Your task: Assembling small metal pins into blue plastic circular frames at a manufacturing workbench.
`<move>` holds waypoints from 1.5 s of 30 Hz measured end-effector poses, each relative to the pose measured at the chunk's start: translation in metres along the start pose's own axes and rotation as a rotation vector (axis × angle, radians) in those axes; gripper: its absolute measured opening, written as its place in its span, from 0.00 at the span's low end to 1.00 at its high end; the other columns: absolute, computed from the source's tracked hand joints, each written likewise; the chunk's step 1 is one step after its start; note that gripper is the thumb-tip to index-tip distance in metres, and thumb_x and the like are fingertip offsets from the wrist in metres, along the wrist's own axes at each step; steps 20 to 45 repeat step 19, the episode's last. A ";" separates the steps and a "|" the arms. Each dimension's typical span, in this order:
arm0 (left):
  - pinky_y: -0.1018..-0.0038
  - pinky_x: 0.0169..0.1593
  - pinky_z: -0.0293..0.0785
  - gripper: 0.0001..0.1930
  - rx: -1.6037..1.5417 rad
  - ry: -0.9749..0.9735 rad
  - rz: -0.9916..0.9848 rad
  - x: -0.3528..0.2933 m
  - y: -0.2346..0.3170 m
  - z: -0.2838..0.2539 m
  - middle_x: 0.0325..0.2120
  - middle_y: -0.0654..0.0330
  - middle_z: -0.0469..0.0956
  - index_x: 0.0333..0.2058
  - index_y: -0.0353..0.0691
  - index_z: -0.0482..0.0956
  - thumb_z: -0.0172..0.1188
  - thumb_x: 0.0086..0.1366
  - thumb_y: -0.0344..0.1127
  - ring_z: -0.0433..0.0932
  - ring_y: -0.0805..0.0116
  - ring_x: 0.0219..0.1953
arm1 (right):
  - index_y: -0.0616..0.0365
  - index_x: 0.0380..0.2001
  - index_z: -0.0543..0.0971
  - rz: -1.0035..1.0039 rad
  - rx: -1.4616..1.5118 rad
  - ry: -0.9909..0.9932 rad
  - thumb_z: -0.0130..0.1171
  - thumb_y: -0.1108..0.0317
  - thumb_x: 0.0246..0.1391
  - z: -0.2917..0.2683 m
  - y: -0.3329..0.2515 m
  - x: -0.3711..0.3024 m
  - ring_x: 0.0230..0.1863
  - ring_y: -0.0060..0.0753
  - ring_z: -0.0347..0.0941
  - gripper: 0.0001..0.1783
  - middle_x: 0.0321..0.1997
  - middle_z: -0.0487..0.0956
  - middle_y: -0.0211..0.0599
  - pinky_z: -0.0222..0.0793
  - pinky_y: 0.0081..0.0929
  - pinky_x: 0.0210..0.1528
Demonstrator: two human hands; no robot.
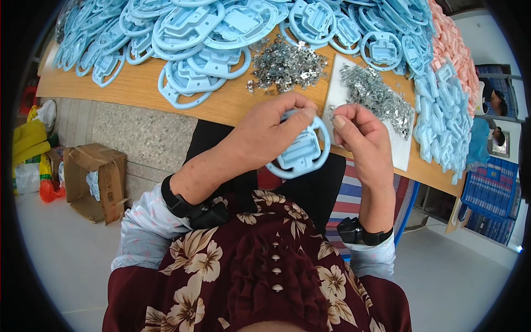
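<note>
My left hand (276,130) is closed around a light blue plastic toy steering wheel part (301,152), holding it over my lap at the table's front edge. Its hollow side with the rectangular recess faces up, and my fingers hide its upper left. Just to the right, my right hand (362,135) pinches thumb and forefinger together. A tiny silvery metal piece (332,112) shows at those fingertips, apart from the wheel part. Beyond my hands lie a heap of small metal pieces (287,63) on the wood and another metal heap (379,94) on a white sheet (338,77).
Many blue wheel parts (191,27) cover the back of the wooden table (138,91). Smaller blue plastic parts (442,119) and pink parts (453,47) are piled at the right. On the floor at left stands an open cardboard box (113,180); blue crates (489,191) are stacked far right.
</note>
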State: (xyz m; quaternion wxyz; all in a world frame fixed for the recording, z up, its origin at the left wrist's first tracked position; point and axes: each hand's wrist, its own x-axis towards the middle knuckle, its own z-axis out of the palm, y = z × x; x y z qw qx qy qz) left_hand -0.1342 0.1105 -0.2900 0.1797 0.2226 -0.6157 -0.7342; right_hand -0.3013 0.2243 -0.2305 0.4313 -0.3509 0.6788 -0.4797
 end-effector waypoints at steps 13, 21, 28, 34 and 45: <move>0.77 0.40 0.74 0.16 0.180 0.104 0.010 0.005 -0.006 0.001 0.34 0.62 0.80 0.52 0.32 0.75 0.45 0.76 0.35 0.76 0.78 0.34 | 0.58 0.34 0.81 -0.334 -0.798 0.078 0.63 0.69 0.55 0.007 0.012 -0.010 0.33 0.48 0.78 0.06 0.31 0.80 0.43 0.73 0.36 0.35; 0.76 0.40 0.75 0.16 0.230 0.114 0.015 0.006 -0.008 0.001 0.34 0.61 0.81 0.52 0.33 0.75 0.45 0.76 0.36 0.77 0.77 0.35 | 0.58 0.34 0.81 -0.293 -0.778 0.063 0.63 0.68 0.55 0.006 0.011 -0.009 0.33 0.48 0.79 0.06 0.31 0.80 0.43 0.73 0.37 0.35; 0.76 0.40 0.75 0.16 0.230 0.114 0.015 0.006 -0.008 0.001 0.34 0.61 0.81 0.52 0.33 0.75 0.45 0.76 0.36 0.77 0.77 0.35 | 0.58 0.34 0.81 -0.293 -0.778 0.063 0.63 0.68 0.55 0.006 0.011 -0.009 0.33 0.48 0.79 0.06 0.31 0.80 0.43 0.73 0.37 0.35; 0.76 0.40 0.75 0.16 0.230 0.114 0.015 0.006 -0.008 0.001 0.34 0.61 0.81 0.52 0.33 0.75 0.45 0.76 0.36 0.77 0.77 0.35 | 0.58 0.34 0.81 -0.293 -0.778 0.063 0.63 0.68 0.55 0.006 0.011 -0.009 0.33 0.48 0.79 0.06 0.31 0.80 0.43 0.73 0.37 0.35; 0.76 0.40 0.75 0.16 0.230 0.114 0.015 0.006 -0.008 0.001 0.34 0.61 0.81 0.52 0.33 0.75 0.45 0.76 0.36 0.77 0.77 0.35 | 0.58 0.34 0.81 -0.293 -0.778 0.063 0.63 0.68 0.55 0.006 0.011 -0.009 0.33 0.48 0.79 0.06 0.31 0.80 0.43 0.73 0.37 0.35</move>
